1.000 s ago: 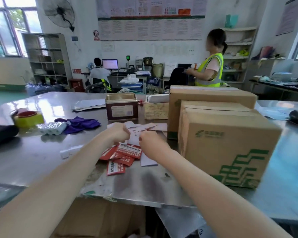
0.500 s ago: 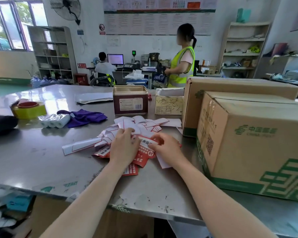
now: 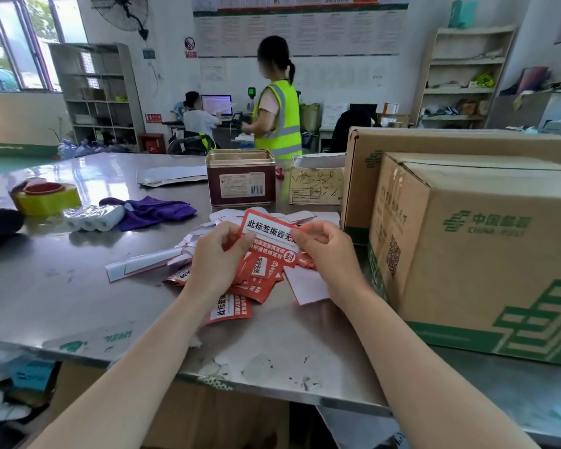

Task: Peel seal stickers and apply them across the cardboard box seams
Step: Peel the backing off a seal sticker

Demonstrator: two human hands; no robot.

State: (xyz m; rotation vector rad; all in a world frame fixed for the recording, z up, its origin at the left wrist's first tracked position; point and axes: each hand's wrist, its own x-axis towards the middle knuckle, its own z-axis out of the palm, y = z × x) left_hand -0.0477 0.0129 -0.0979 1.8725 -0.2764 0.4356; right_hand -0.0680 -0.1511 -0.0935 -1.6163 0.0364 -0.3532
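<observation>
Head view, hands: left hand (image 3: 219, 254) and right hand (image 3: 329, 251) each pinch an end of one red seal sticker (image 3: 268, 233), fingers curled round its edges, holding it clear of the table.
Change: half a second ago both hands were down in the pile, sorting; now a single sticker has been picked out and raised, printed face toward the camera.
Meaning: selection looks done and peeling comes next; whether the backing has started to part I cannot tell.
Sticker pile (image 3: 253, 280): more red stickers and white spent backings (image 3: 143, 265) lie directly beneath the hands on the steel table (image 3: 62, 296).
Cardboard box (image 3: 486, 254): just right of the right hand, top flaps closed, no sticker visible on its seam.
Second box (image 3: 434, 140): behind it, touching or nearly so.
Around: maroon tin (image 3: 242, 178), purple cloth (image 3: 149, 210), yellow tape roll (image 3: 46, 196), all well apart to the left and rear.
Obstruction: loose backings clutter the pile; nothing blocks the path to the box.
</observation>
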